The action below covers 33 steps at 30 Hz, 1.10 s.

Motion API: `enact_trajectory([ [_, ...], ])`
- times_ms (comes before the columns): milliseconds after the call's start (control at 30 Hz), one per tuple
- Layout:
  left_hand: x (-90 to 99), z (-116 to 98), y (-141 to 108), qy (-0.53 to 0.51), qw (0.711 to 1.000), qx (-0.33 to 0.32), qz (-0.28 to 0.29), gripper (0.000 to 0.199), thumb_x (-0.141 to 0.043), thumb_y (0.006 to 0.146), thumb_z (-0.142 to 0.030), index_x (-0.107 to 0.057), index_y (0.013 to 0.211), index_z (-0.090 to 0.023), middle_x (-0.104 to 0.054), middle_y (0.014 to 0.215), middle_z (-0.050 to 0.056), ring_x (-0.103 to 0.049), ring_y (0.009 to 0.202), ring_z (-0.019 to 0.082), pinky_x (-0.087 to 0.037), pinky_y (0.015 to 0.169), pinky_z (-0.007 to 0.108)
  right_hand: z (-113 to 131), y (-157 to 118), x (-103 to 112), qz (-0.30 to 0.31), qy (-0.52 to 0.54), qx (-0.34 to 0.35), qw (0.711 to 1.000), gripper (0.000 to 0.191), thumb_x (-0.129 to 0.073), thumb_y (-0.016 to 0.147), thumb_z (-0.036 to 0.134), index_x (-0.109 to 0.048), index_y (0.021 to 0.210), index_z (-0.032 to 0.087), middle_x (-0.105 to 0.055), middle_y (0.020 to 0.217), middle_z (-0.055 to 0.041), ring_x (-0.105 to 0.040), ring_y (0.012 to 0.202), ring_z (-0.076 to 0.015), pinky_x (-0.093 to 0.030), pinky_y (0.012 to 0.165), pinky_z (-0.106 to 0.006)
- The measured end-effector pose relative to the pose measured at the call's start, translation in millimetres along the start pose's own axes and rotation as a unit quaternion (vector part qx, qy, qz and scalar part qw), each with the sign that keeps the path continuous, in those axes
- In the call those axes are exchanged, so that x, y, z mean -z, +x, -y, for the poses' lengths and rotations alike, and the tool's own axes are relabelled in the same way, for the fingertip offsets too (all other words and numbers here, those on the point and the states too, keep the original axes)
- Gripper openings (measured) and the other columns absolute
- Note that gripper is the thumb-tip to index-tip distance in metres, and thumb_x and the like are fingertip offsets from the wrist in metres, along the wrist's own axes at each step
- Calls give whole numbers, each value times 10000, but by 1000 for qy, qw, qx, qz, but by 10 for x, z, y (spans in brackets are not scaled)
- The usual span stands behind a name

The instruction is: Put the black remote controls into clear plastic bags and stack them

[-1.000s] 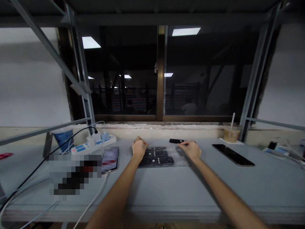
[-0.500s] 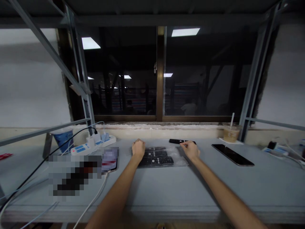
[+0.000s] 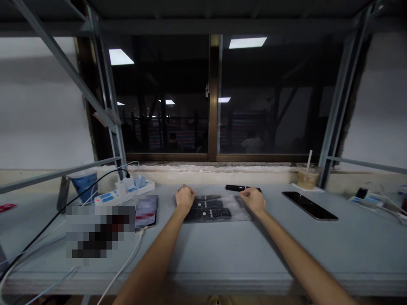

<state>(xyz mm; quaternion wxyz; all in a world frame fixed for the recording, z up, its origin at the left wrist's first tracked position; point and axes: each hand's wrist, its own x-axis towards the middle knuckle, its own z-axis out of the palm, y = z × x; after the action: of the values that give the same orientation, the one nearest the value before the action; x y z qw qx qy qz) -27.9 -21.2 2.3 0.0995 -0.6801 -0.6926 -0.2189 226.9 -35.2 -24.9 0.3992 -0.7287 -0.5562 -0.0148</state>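
Observation:
Several black remote controls [image 3: 212,214] lie side by side in clear plastic bags [image 3: 237,214] on the table. At their left ends my left hand [image 3: 185,197] is closed, its fingers curled; what it grips is hidden. My right hand [image 3: 253,199] pinches at the right end of the farther plastic bag, thumb and finger together. Just beyond that hand lies another black remote control [image 3: 235,187], partly covered by it and apparently outside the bags.
On the grey table [image 3: 222,254], a dark phone [image 3: 310,205] and a drink cup with a straw [image 3: 308,178] are at right. Left are a power strip [image 3: 111,197], a charging phone [image 3: 146,214], a blue cup [image 3: 84,186] and cables. Metal posts flank the window.
Both hands stay almost in place, with only slight shifts of the fingers. The remote controls and bags have not visibly moved.

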Motion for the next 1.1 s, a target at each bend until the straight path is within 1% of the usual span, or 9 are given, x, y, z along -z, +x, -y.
enact_trajectory([
  [100,24,-8,-9,-2,1000,5,2,198,-497,804,-237,-687,844,-195,-616,991,69,-584,923,186,-390,863,296,32,-17,31,8,2,-5,1000,202,-570,683,360,-707,757,232,-661,893,-31,-594,811,-182,-419,640,-255],
  [233,28,-8,-9,-2,1000,1,3,193,-537,797,-317,-690,833,-205,-616,989,63,-580,926,191,-392,865,298,75,-44,70,13,8,-13,1000,216,-579,678,373,-712,764,226,-654,921,-44,-588,845,-196,-414,660,-261],
  [400,1,2,4,4,1000,-7,-5,222,-472,831,-240,-684,881,-195,-620,996,70,-581,937,183,-390,859,282,83,-49,72,14,1,-12,1000,238,-568,695,398,-709,790,230,-654,943,-46,-595,866,-212,-417,662,-271],
  [567,-32,12,23,2,1000,-6,-11,286,-402,850,-208,-672,934,-168,-615,1016,87,-580,939,200,-395,849,299,51,-16,38,17,-7,-12,1000,244,-511,749,338,-702,842,219,-660,953,-42,-602,867,-196,-418,665,-254],
  [733,-55,20,37,-9,1000,-7,-26,255,-439,818,-203,-685,878,-167,-612,1002,86,-580,936,202,-393,863,302,35,-7,17,13,-8,-5,1000,233,-489,759,278,-700,828,204,-655,980,-38,-601,864,-174,-420,673,-235],
  [867,-38,16,30,-13,999,-2,-32,226,-469,799,-203,-689,845,-177,-611,982,78,-586,911,199,-397,853,301,37,-19,27,16,-5,-1,1000,204,-534,721,317,-700,786,217,-660,947,-23,-599,856,-176,-423,665,-239],
  [967,-16,18,20,-16,999,2,-36,202,-492,796,-215,-686,840,-182,-608,985,69,-587,900,196,-397,846,300,44,-28,42,19,-4,-12,1000,192,-564,688,354,-703,757,241,-663,912,-11,-598,847,-183,-424,655,-249],
  [1100,-4,32,17,-24,999,0,-41,166,-554,784,-291,-685,815,-193,-606,986,55,-588,889,197,-402,836,304,23,-20,53,27,-6,-29,999,185,-581,680,379,-700,749,256,-656,861,-7,-600,791,-178,-429,673,-267],
])
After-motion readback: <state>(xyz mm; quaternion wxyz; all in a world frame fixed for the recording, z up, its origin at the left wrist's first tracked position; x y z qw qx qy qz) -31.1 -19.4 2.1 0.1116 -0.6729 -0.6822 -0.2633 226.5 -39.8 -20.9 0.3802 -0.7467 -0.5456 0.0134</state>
